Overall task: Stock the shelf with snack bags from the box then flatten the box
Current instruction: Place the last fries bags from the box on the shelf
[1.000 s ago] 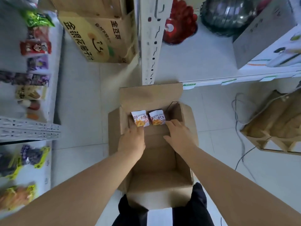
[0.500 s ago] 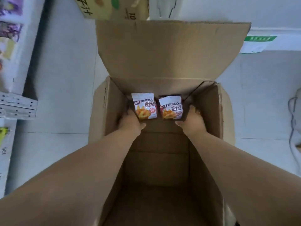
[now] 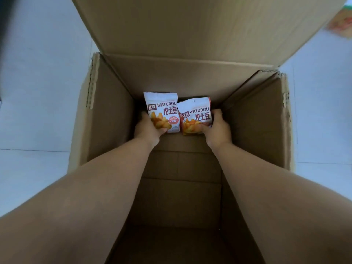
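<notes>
- Cardboard box (image 3: 112, 119) stands open on the pale tiled floor (image 3: 38, 92), with its far flap (image 3: 190, 25) standing up. Both arms reach deep inside.
- Two white-and-orange WATUDOU snack packs sit at the far end of the box bottom. The left bag (image 3: 162, 111) and the right bag (image 3: 196, 117) touch, and the right one is slightly tilted.
- The left hand (image 3: 147, 130) grasps the left bag at its lower left corner, thumb across the printed front.
- The right hand (image 3: 218, 128) grasps the right bag at its lower right edge, thumb on the front and fingers wrapped behind.
- I can't tell whether either bag is off the box bottom yet.
- The rest of the box bottom looks bare. There's a dark patch behind the bags, and I can't tell if it's more stock.
- Step: picking from the box, probably near the end of stocking. Flattening hasn't started.
- Next: lift both bags straight up, clear of the walls and flap, then turn to the shelf, which is not in view.
- The packs look light and puffy, so grip gently to avoid crushing them. Check the far end for leftovers before collapsing the box.
</notes>
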